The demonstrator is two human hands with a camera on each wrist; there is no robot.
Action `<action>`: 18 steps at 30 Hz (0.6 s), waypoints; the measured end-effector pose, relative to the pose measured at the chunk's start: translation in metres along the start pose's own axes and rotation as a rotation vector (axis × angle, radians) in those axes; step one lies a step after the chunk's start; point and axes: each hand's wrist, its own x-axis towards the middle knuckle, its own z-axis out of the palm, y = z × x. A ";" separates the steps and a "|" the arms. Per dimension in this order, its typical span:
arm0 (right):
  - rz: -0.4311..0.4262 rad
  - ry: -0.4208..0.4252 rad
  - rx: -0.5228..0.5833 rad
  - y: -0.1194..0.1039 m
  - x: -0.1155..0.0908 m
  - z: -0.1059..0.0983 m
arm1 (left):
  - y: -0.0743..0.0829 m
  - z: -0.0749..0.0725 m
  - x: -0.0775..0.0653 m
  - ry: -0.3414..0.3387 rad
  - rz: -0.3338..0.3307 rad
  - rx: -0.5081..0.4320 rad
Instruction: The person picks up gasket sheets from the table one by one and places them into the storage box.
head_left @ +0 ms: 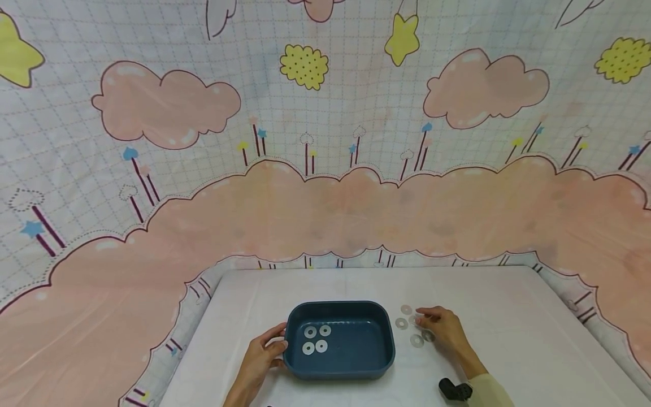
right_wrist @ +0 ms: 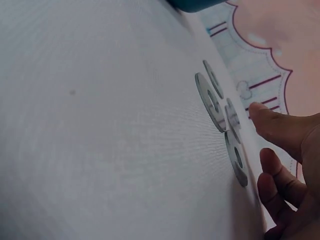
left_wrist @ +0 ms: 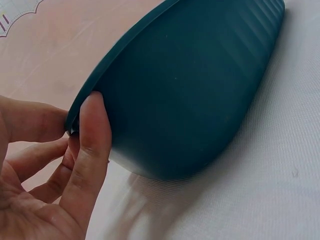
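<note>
A dark teal rectangular tray (head_left: 351, 370) stands on the white table. At its left end my left hand (head_left: 261, 351) grips the rim; the left wrist view shows thumb and fingers of the hand (left_wrist: 55, 170) pinching the tray's edge (left_wrist: 165, 95). Several flat metal washers (head_left: 321, 346) lie inside the tray, toward its left half. More washers (head_left: 417, 341) are on the cloth beyond the tray's right end. Over these hovers my right hand (head_left: 445, 328), fingers loosely bent, thumb and fingers apart in the right wrist view. Nothing shows between them; the closest washer (right_wrist: 236, 157) lies flat beside the fingertips.
White cloth covers the table (head_left: 529, 339). A small black device (head_left: 454, 390) is at the right wrist, by the pale yellow sleeve (head_left: 490, 391). Behind the table hangs a patterned backdrop (head_left: 356, 215) with pink clouds and stars.
</note>
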 end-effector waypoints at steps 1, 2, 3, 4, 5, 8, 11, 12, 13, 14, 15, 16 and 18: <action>-0.001 -0.006 -0.013 0.000 0.000 0.001 | 0.000 0.000 0.000 -0.001 0.000 0.000; -0.002 -0.012 -0.028 0.001 0.001 0.001 | 0.000 0.000 0.000 0.000 0.003 0.000; 0.001 -0.017 -0.045 0.002 0.001 0.002 | 0.000 0.000 0.000 -0.002 0.005 0.001; -0.002 -0.022 -0.060 0.002 0.002 0.002 | 0.000 0.000 0.000 -0.002 0.006 0.001; -0.002 -0.026 -0.075 0.002 0.002 0.003 | 0.001 0.001 0.000 -0.002 0.009 0.001; -0.001 -0.036 -0.093 0.002 0.002 0.003 | 0.001 0.002 -0.001 0.000 0.017 0.004; -0.016 -0.036 -0.097 0.001 0.002 0.003 | 0.001 0.002 -0.001 0.006 0.017 0.008; -0.023 -0.035 -0.099 0.001 0.002 0.004 | 0.001 0.002 -0.001 0.008 0.017 0.008; -0.032 -0.032 -0.109 0.001 0.002 0.004 | 0.001 0.002 -0.001 0.009 0.018 0.009; -0.034 -0.029 -0.116 0.002 0.001 0.005 | 0.001 0.002 -0.001 0.009 0.018 0.009; -0.040 -0.025 -0.128 0.002 0.002 0.006 | 0.001 0.002 -0.001 0.010 0.018 0.009; -0.045 -0.021 -0.142 0.003 0.002 0.007 | 0.001 0.002 -0.001 0.010 0.018 0.009; -0.050 -0.012 -0.164 0.003 0.002 0.009 | 0.001 0.001 -0.001 0.009 0.020 0.010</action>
